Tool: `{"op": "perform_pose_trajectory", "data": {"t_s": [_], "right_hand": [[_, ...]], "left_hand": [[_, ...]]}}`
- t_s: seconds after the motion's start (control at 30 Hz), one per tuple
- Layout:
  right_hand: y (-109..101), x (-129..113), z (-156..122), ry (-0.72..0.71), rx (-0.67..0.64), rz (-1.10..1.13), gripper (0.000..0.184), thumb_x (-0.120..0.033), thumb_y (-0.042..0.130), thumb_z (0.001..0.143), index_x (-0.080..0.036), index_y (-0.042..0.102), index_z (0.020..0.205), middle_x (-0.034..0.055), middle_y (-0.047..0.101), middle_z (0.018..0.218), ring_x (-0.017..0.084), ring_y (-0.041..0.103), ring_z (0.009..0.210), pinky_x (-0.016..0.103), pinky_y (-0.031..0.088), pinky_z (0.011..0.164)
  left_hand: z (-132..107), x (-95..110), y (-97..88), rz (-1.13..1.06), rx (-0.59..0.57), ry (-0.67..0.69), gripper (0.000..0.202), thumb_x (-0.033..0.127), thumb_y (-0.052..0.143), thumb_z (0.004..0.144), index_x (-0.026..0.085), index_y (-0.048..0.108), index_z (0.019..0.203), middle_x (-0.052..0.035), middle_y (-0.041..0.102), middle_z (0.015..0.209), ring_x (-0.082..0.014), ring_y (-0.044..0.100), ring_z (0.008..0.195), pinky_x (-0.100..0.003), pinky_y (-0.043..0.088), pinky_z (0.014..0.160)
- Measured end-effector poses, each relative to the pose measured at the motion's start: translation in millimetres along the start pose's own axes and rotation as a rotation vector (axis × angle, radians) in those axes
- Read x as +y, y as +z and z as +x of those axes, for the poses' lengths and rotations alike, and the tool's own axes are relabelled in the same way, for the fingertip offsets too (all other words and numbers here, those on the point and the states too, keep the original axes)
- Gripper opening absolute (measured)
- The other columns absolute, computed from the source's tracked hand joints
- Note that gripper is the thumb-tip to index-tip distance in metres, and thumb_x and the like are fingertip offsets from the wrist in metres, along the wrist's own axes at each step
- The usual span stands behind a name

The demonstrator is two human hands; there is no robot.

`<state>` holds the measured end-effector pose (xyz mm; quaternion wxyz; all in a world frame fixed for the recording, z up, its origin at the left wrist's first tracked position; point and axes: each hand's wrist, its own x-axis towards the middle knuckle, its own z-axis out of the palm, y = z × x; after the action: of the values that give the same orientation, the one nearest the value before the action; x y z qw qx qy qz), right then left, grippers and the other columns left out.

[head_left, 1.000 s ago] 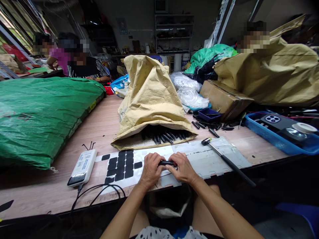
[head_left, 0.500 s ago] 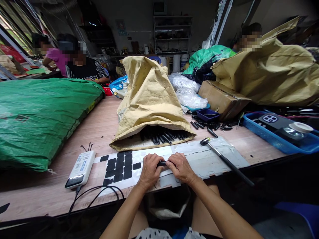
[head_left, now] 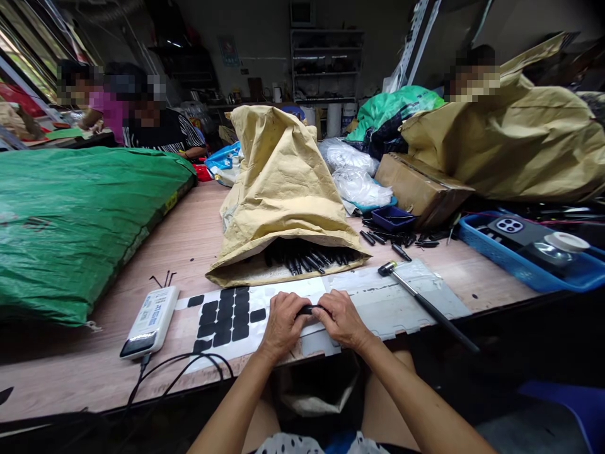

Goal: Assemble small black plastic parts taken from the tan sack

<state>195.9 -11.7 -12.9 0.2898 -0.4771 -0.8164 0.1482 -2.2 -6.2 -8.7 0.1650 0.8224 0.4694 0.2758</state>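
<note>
Between my two hands lies a slim black pen-like tube [head_left: 307, 310], held level just above the table's front edge. My left hand [head_left: 285, 320] is closed on its left end, and my right hand [head_left: 341, 318] grips the other end; the fingers cover most of it. Left of my hands is a white sheet [head_left: 269, 292] bearing rows of black rounded-square stickers [head_left: 225, 317]. Beyond my hands, a tan paper sack [head_left: 288, 189] opens toward me, with many similar black tubes [head_left: 307, 258] in its mouth. A hammer [head_left: 420, 296] with a black handle rests to the right.
A white power bank [head_left: 151, 321] with black cables lies left, near a large green sack [head_left: 85, 221]. At right are a cardboard box [head_left: 420, 183], a small dark blue tray [head_left: 394, 219] and a blue basket [head_left: 505, 255] holding a phone and a jar. Other people sit across the table.
My hands keep the same grip on the black tube, with barely any movement. The whole view has shifted very slightly.
</note>
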Motion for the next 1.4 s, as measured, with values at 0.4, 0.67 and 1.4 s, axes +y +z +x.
{"op": "perform_pose_trajectory", "data": {"t_s": [0.4, 0.67, 1.4], "right_hand": [[-1.3, -2.6, 0.1, 0.021, -0.001, 0.036, 0.032, -0.038, 0.049, 0.101, -0.021, 0.057, 0.076, 0.001, 0.061, 0.074, 0.018, 0.05, 0.079, 0.034, 0.031, 0.08], [-3.3, -3.3, -0.7, 0.028, -0.006, 0.036, 0.031, -0.04, 0.052, 0.099, -0.02, 0.056, 0.076, 0.0009, 0.059, 0.074, 0.018, 0.049, 0.079, 0.034, 0.031, 0.079], [-3.0, -3.2, -0.2, 0.023, -0.003, 0.008, 0.024, -0.037, 0.06, 0.093, -0.021, 0.056, 0.076, 0.0009, 0.06, 0.075, 0.018, 0.048, 0.079, 0.034, 0.032, 0.079]], "left_hand": [[-0.7, 0.6, -1.2, 0.0, -0.021, -0.014, 0.013, 0.025, 0.063, 0.091, 0.024, 0.067, 0.104, -0.003, 0.066, 0.093, -0.0236, 0.051, 0.095, -0.042, 0.036, 0.09], [-0.5, 0.5, -1.3, -0.011, -0.015, -0.013, 0.015, 0.028, 0.065, 0.091, 0.025, 0.068, 0.105, -0.0028, 0.066, 0.093, -0.0238, 0.052, 0.095, -0.041, 0.037, 0.09], [-0.2, -0.5, -0.3, -0.015, -0.012, -0.021, 0.013, 0.026, 0.063, 0.092, 0.025, 0.068, 0.104, -0.0033, 0.068, 0.094, -0.0246, 0.053, 0.095, -0.042, 0.037, 0.089]]}}
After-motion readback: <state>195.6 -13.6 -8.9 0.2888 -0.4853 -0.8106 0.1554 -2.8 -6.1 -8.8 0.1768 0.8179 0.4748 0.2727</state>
